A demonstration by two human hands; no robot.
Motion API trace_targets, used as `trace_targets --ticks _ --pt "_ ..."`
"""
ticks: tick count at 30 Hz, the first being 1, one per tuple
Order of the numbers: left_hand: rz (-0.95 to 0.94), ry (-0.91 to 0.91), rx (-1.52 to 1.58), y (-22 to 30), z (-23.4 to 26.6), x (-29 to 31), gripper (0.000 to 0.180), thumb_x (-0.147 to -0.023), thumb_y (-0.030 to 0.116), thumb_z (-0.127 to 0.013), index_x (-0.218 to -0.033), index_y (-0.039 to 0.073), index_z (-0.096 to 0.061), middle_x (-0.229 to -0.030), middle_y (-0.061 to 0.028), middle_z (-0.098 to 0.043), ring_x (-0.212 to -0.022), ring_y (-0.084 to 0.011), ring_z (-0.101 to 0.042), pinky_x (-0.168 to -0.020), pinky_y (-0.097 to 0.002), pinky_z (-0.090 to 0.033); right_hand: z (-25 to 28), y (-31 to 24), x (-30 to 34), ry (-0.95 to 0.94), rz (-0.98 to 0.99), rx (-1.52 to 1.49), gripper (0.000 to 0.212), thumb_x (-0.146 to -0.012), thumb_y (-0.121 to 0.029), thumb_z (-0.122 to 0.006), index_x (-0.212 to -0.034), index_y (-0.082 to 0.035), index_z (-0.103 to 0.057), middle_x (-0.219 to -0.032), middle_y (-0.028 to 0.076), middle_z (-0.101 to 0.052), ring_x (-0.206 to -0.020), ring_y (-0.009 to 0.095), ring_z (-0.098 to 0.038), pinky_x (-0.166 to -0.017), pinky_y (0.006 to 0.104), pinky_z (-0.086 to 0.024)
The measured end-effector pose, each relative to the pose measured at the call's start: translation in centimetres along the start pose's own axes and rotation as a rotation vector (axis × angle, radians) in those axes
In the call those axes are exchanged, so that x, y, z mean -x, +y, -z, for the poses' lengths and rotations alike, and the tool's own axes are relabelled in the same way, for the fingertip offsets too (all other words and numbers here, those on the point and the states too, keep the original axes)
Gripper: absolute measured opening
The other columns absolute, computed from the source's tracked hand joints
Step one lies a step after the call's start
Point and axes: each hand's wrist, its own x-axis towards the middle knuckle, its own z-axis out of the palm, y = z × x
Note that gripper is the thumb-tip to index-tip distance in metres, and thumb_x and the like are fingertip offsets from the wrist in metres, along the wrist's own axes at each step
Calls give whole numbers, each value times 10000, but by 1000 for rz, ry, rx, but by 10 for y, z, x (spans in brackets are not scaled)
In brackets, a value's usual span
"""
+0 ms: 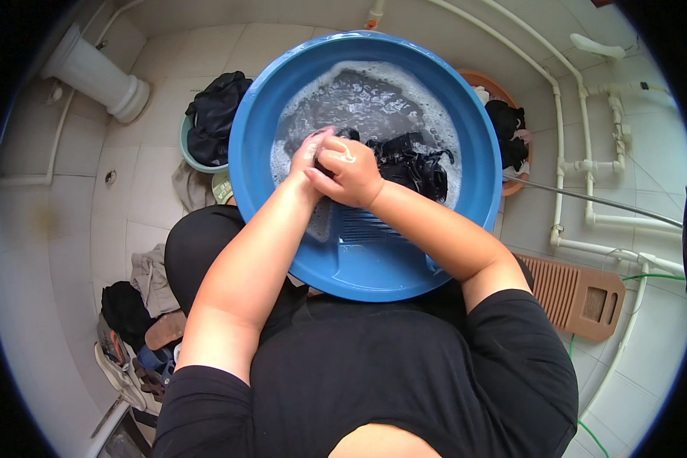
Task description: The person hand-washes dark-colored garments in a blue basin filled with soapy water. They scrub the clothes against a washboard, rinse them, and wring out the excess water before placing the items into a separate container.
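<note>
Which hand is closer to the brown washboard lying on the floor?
Right. The right hand is in the blue basin, on the washboard's side; the left hand lies beyond it, farther away.

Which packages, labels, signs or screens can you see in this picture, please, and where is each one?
None are in view: no package, label, sign or screen.
What shows is a blue basin of soapy water and a dark cloth, which the left hand and right hand grip over the basin's ribbed board.
</note>
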Motion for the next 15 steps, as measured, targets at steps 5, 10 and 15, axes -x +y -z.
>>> trace_targets --ticks 5,10,15 --pt "5 49 -378 -13 -24 17 209 -902 264 -431 -998 97 -512 -836 -51 -562 -671 -169 -558 -506 -298 -463 -7 55 11 22 -719 111 366 -879 -359 -474 -698 -69 -603 -739 163 -607 -693 363 -582 -594 439 -459" --pt "104 85 -351 -5 -12 17 279 -913 356 -478 -1009 94 -479 -884 -106 -522 -807 -229 -551 -647 -400 -494 -12 2 37 -35 -376 29 293 -848 -294 -506 -652 -91 -581 -694 120 -607 -639 317 -590 -570 414 -467" --pt "180 -40 -528 3 -32 32 451 -887 582 -369 -897 151 -500 -677 -27 -508 -427 -73 -366 -370 -185 -283 1 67 7 -315 -460 458 329 -861 -365 -459 -732 -104 -611 -830 124 -641 -739 308 -623 -623 422 -490"
